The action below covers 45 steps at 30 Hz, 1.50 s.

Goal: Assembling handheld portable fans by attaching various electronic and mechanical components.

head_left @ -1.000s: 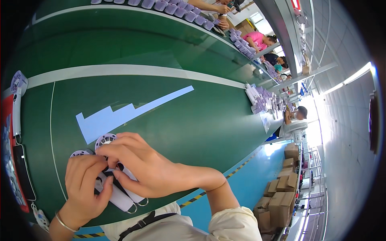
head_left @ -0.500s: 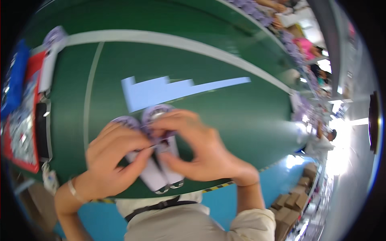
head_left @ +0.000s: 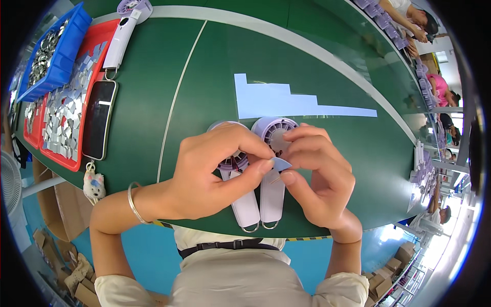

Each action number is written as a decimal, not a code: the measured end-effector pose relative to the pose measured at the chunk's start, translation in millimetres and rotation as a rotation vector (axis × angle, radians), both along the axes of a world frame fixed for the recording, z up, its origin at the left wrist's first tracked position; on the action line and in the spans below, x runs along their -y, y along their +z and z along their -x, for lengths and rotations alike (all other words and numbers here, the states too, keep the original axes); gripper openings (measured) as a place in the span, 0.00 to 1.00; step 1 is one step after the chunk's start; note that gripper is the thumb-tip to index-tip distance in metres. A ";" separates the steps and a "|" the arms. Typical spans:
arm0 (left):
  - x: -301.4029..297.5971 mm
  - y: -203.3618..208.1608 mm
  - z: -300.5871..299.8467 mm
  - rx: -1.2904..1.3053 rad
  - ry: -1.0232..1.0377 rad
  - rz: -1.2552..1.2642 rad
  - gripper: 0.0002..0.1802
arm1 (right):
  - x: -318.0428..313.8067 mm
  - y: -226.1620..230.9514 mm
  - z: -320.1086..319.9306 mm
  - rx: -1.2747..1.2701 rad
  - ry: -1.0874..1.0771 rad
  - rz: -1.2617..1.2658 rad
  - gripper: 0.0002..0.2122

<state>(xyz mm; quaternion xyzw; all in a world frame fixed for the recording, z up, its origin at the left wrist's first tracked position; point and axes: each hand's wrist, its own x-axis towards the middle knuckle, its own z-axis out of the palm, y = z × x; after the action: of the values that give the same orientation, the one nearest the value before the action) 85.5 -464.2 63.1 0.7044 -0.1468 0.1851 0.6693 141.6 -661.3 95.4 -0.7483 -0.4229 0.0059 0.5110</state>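
Left hand [head_left: 217,171] and right hand [head_left: 317,176] pinch a small pale-blue wedge-shaped sticker [head_left: 281,163] together. Beneath lie two lilac handheld plastic fans [head_left: 271,197] on the green table [head_left: 204,77]; sticker edges apparently partly hidden.

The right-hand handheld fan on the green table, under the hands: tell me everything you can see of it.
The right-hand fan is pale lilac plastic, lying flat on the green table beside its twin, handle toward the person. Its round head shows radial grille slots around a grey hub; a metal loop hangs at the handle's end. The right hand covers part of the head, and both hands pinch a small pale blue piece just above it. Whether that piece touches the fan is unclear.
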 end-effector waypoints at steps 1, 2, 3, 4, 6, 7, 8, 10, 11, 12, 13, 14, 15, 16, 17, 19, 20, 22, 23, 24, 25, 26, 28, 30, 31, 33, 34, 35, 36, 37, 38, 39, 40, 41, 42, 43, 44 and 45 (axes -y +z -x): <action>-3.6 -1.0 -0.3 -0.009 0.001 0.010 0.07 | -0.3 0.6 -1.1 -0.009 0.001 0.010 0.08; -9.7 -0.3 -0.7 0.004 -0.064 -0.051 0.08 | -0.4 1.7 -2.3 0.001 0.004 0.020 0.08; -14.0 -0.3 -1.3 0.017 -0.131 -0.112 0.09 | -1.2 2.3 -3.1 0.009 0.006 0.030 0.08; -13.7 0.5 -1.8 0.008 -0.125 -0.108 0.09 | -0.6 2.8 -4.5 0.001 0.013 0.033 0.08; -13.1 0.9 -1.9 0.043 -0.136 -0.136 0.09 | -0.1 3.6 -6.3 -0.035 0.002 0.007 0.08; -13.0 0.9 -2.8 0.036 -0.134 -0.133 0.09 | -0.1 3.8 -6.9 -0.042 0.005 0.010 0.08; -12.9 0.7 -3.6 0.047 -0.137 -0.144 0.09 | -0.5 4.1 -7.3 -0.054 0.008 0.004 0.09; -13.0 -0.5 -4.5 0.054 -0.139 -0.153 0.09 | -1.1 1.9 -8.4 -0.069 0.012 0.000 0.09; -13.2 -1.3 -4.9 0.069 -0.145 -0.152 0.09 | -1.4 -0.5 -9.3 -0.054 0.013 -0.005 0.09; -13.4 -1.9 -5.2 0.084 -0.152 -0.152 0.09 | -1.8 -2.0 -10.0 -0.037 0.014 -0.009 0.10; -13.0 -2.7 -5.4 0.081 -0.153 -0.149 0.09 | -2.3 -2.1 -9.7 -0.040 0.013 -0.007 0.10; -12.4 -3.4 -5.6 0.099 -0.147 -0.140 0.10 | -2.9 -1.9 -9.2 -0.074 0.005 -0.013 0.10; -11.9 -3.9 -5.9 0.118 -0.142 -0.131 0.10 | -3.2 -1.7 -9.0 -0.108 -0.003 -0.020 0.10; -11.4 -4.5 -5.8 0.115 -0.141 -0.130 0.10 | -2.7 -2.8 -9.6 -0.111 -0.002 -0.019 0.10; -11.1 -5.0 -6.0 0.123 -0.140 -0.126 0.10 | -1.6 -4.2 -11.1 -0.088 0.033 -0.030 0.10; -10.8 -5.2 -5.8 0.129 -0.136 -0.123 0.10 | 0.2 -5.2 -12.6 -0.067 0.069 -0.041 0.10; -11.1 -4.6 -5.6 0.119 -0.144 -0.134 0.10 | 0.8 -5.2 -13.0 -0.074 0.082 -0.041 0.10; -9.3 -5.4 -4.6 0.107 -0.148 -0.143 0.11 | 2.1 -4.6 -13.1 -0.083 0.100 -0.039 0.10; -5.7 -6.4 -3.9 0.133 -0.101 -0.173 0.13 | 3.0 -4.0 -12.2 -0.142 0.081 -0.055 0.09; -3.2 -8.2 -3.3 0.158 -0.053 -0.203 0.16 | 4.0 -4.0 -12.1 -0.200 0.064 -0.071 0.08; -1.3 -11.9 -2.2 0.286 -0.006 -0.314 0.18 | 6.3 -3.2 -12.9 -0.200 0.070 -0.068 0.08; 0.5 -15.2 -1.3 0.412 0.042 -0.426 0.20 | 9.3 -3.1 -14.3 -0.230 0.047 -0.084 0.08; 9.3 -19.6 3.5 0.587 0.070 -0.505 0.18 | 13.4 1.0 -15.9 -0.274 -0.013 -0.058 0.06; 22.2 -29.0 8.4 0.675 0.125 -0.522 0.13 | 16.4 2.8 -19.6 -0.281 -0.040 -0.024 0.06; 23.9 -31.7 12.4 0.672 0.138 -0.519 0.13 | 17.0 2.2 -21.7 -0.296 -0.074 -0.004 0.06; 23.6 -36.5 20.9 0.649 -0.032 -0.629 0.12 | 14.7 2.0 -24.3 -0.244 -0.103 0.088 0.06; 22.4 -37.6 23.2 0.688 -0.057 -0.681 0.09 | 12.2 1.7 -24.5 -0.195 -0.144 0.172 0.07; 21.7 -38.9 24.4 0.683 -0.047 -0.676 0.09 | 10.8 1.0 -24.9 -0.195 -0.136 0.181 0.07; 21.0 -39.9 25.5 0.722 -0.090 -0.745 0.09 | 9.8 -0.3 -25.4 -0.200 -0.126 0.211 0.06; 21.6 -40.7 26.3 0.760 -0.134 -0.810 0.10 | 9.9 -0.7 -25.6 -0.206 -0.119 0.244 0.06; 21.9 -42.5 26.5 0.755 -0.124 -0.800 0.10 | 9.7 -1.5 -25.5 -0.208 -0.114 0.258 0.06; 21.6 -44.7 26.0 0.752 -0.146 -0.821 0.10 | 9.3 -2.6 -25.1 -0.209 -0.123 0.258 0.05; 21.4 -46.1 24.7 0.747 -0.165 -0.845 0.10 | 8.8 -4.0 -25.8 -0.210 -0.128 0.257 0.05; 20.5 -47.3 24.3 0.740 -0.155 -0.837 0.10 | 8.2 -5.2 -26.1 -0.212 -0.120 0.269 0.05; 19.1 -48.3 24.5 0.740 -0.204 -0.876 0.11 | 7.5 -6.4 -26.3 -0.202 -0.128 0.261 0.05; 17.9 -47.0 24.8 0.743 -0.257 -0.917 0.12 | 6.4 -5.9 -25.5 -0.191 -0.139 0.250 0.05; 18.1 -45.6 24.8 0.740 -0.251 -0.911 0.12 | 5.2 -5.1 -25.0 -0.192 -0.135 0.259 0.05; 18.5 -44.4 24.9 0.743 -0.241 -0.920 0.12 | 4.1 -4.1 -24.7 -0.193 -0.117 0.261 0.05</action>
<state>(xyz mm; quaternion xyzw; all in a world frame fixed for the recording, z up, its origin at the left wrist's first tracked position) 60.6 -482.7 18.7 0.7883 -0.5146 0.2593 0.2160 166.3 -665.4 91.3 -0.8276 -0.3233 0.1028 0.4473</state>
